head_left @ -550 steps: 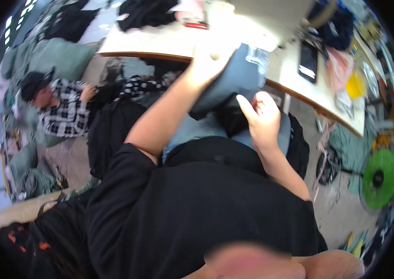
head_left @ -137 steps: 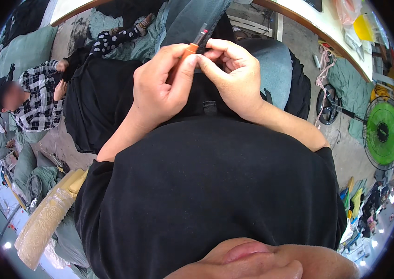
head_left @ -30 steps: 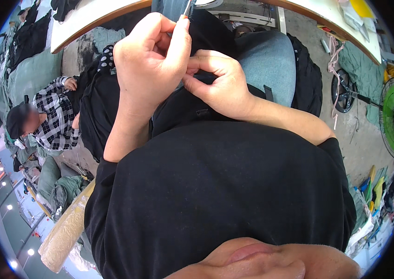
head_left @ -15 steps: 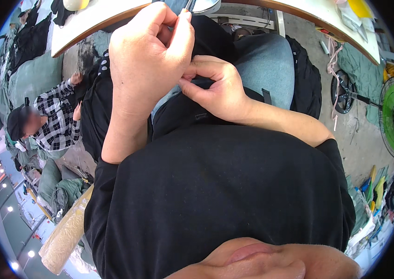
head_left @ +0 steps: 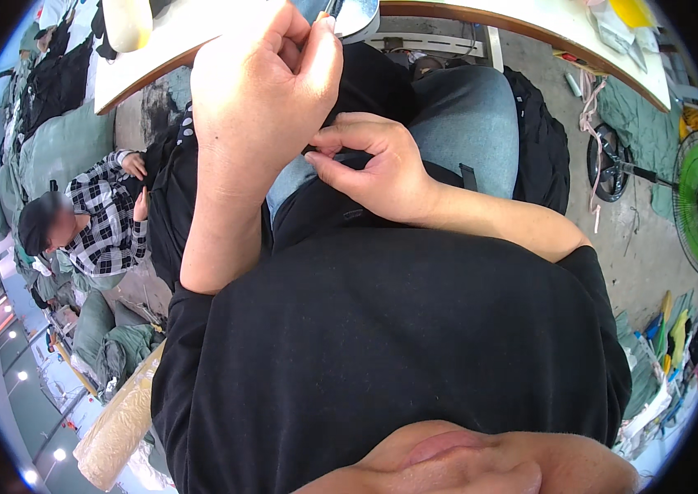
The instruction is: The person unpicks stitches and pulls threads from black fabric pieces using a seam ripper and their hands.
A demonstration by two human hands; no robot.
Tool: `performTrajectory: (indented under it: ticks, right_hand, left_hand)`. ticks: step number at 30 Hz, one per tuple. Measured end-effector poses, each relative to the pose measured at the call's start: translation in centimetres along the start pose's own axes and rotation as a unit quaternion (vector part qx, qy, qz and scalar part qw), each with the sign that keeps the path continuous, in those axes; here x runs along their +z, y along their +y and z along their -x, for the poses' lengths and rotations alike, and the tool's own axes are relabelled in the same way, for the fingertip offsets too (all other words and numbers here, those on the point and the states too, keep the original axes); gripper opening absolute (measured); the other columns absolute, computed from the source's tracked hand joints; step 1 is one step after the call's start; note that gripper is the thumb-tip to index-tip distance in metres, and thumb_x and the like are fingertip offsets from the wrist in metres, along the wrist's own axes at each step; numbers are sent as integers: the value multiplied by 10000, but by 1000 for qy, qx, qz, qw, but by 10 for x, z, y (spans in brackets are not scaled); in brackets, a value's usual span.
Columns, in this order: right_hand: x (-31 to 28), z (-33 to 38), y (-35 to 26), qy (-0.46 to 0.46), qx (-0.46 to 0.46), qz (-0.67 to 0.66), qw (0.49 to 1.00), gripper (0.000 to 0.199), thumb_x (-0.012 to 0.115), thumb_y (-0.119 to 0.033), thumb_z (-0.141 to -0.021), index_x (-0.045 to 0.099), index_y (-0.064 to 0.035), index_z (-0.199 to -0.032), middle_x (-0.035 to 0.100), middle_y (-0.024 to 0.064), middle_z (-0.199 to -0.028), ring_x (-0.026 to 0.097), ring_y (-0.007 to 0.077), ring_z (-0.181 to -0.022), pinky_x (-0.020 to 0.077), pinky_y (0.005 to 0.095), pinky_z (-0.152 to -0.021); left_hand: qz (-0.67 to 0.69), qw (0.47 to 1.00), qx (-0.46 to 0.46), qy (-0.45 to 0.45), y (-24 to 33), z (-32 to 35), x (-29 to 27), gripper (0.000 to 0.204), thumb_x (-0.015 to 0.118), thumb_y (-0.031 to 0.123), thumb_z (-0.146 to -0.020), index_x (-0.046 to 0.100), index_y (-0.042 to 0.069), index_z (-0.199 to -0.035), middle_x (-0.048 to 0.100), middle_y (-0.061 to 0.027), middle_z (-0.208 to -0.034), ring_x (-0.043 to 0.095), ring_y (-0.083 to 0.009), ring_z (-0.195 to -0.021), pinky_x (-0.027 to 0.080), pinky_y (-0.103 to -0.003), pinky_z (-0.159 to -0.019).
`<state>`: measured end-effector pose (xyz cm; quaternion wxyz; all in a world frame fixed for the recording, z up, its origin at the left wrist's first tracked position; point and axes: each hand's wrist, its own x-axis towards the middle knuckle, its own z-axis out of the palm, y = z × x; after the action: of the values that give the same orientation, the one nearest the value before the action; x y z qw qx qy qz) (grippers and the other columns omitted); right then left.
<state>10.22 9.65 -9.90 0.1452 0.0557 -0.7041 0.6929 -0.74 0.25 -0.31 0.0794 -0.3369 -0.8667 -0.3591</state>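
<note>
My left hand (head_left: 271, 90) is raised at the near edge of a white table (head_left: 180, 33), thumb and fingers closed in a pinch. Just past its thumb tip shows a slender, dark-tipped piece (head_left: 329, 10); I cannot tell whether the hand grips it. Lower down and to the right, my right hand (head_left: 378, 169) has its thumb and forefinger curled towards each other beside the left wrist. Whatever lies at those fingertips is too small to name. Black cloth (head_left: 316, 206) covers part of my lap below the hands, over blue jeans (head_left: 468, 123).
On the left a person in a checked shirt (head_left: 102, 210) handles dark cloth. A pale rounded object (head_left: 127, 25) stands on the table. To the right are a green fan (head_left: 695, 202) and hanging pink ribbons (head_left: 592, 123). A wrapped roll (head_left: 118, 420) leans at lower left.
My right hand has shifted slightly left and down, its thumb and forefinger a little further apart. My left hand has moved slightly up, still pinched. The view has tilted a little.
</note>
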Motion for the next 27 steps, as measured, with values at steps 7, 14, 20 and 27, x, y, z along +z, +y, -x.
performTrajectory:
  ticks: [7,14,20,27]
  right_hand:
    - [-3,-1,2,-5,5,-14,1000,176,783,-8,-866,767,11,-1041,711,82,-855,703,156,-803,548,275,-736]
    - [-4,-1,5,5,-3,-18,1000,170,789,5,-861,759,32,-1026,708,86,-837,700,162,-787,547,283,-718]
    - [0,-2,-1,16,8,-13,1000,179,755,10,-850,769,44,-1025,717,99,-839,713,174,-792,566,288,-746]
    - [-2,1,3,15,-7,5,1000,206,761,4,-852,768,47,-1053,729,95,-857,710,170,-781,569,287,-773]
  left_hand:
    - [-5,998,-60,-16,4,-11,6,289,730,199,-990,617,29,-785,549,43,-573,417,1,-529,297,-216,-480]
    - [40,996,-71,-40,-14,-18,10,255,735,185,-987,634,36,-806,568,56,-595,429,12,-541,302,-205,-488]
    - [183,980,-13,-79,-56,-23,2,104,747,-23,-921,650,14,-910,662,-31,-784,588,-79,-639,448,-215,-553]
    - [213,970,-55,-98,-27,-32,1,166,743,4,-943,625,34,-831,565,45,-674,470,-21,-555,331,-188,-502]
